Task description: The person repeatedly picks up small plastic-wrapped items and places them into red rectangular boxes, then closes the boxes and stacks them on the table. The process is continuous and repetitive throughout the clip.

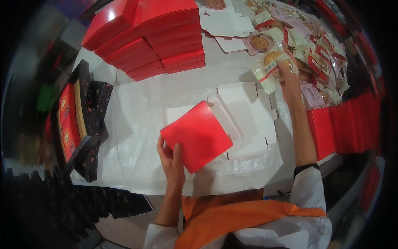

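Observation:
My left hand (172, 162) grips a red cardboard box (199, 137) by its near left edge, thumb on the red face. The box is tilted above the table, and its far side is hidden from me. In my right hand (289, 74) is a clear-wrapped round pastry (273, 63), held up at the near edge of a heap of wrapped pastries (323, 59). White unfolded carton blanks (252, 124) lie flat beneath and to the right of the red box.
Red boxes (174, 37) are stacked at the back left. A dark floral gift box (90, 109) with red packets (67, 124) inside stands at the left edge. Red cartons (345, 127) line the right side. Another person's hand (216, 4) rests on white blanks (228, 23) at the far side.

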{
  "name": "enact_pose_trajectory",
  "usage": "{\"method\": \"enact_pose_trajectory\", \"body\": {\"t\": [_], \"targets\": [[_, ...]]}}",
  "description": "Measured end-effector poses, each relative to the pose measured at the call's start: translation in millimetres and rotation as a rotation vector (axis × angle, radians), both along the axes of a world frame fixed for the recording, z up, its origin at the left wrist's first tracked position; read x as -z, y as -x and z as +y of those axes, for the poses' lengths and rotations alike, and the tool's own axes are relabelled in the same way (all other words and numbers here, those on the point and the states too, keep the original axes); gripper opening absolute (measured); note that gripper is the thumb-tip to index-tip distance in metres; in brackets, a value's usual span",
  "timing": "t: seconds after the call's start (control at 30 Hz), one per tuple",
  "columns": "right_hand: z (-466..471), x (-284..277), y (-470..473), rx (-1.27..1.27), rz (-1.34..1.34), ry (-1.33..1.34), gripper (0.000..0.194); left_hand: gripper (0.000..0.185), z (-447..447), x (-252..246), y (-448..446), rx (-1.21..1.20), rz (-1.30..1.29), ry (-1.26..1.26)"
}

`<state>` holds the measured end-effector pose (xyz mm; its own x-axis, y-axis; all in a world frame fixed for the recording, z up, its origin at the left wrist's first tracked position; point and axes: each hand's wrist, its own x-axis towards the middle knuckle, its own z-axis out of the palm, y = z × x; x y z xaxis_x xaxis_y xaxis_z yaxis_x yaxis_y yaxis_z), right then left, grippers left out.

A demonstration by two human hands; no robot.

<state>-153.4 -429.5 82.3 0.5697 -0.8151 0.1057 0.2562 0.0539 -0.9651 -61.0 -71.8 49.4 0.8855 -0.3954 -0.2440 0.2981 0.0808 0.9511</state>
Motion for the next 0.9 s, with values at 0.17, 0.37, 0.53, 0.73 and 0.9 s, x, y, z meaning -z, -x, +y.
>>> {"method": "enact_pose_trajectory", "body": {"t": [0.17, 0.37, 0.53, 0.73, 0.9], "targets": [[107, 4, 21, 0.014, -0.030, 0.108, 0.051, 0.064, -9, 3, 21, 0.053, -0.145, 0.008], [152, 15, 31, -0.044, 0.040, 0.001, 0.047, 0.062, -3, 2, 34, 0.070, -0.209, 0.040], [161, 22, 47, -0.266, 0.226, 0.285, 0.049, 0.061, 0, 4, 38, -0.019, -0.107, 0.119], [156, 15, 70, -0.470, 0.449, 0.850, 0.047, 0.060, 2, 5, 38, -0.010, -0.074, 0.208], [183, -5, 76, -0.413, 0.265, 0.367, 0.031, 0.064, 7, 12, 47, -0.098, -0.026, 0.238]]}}
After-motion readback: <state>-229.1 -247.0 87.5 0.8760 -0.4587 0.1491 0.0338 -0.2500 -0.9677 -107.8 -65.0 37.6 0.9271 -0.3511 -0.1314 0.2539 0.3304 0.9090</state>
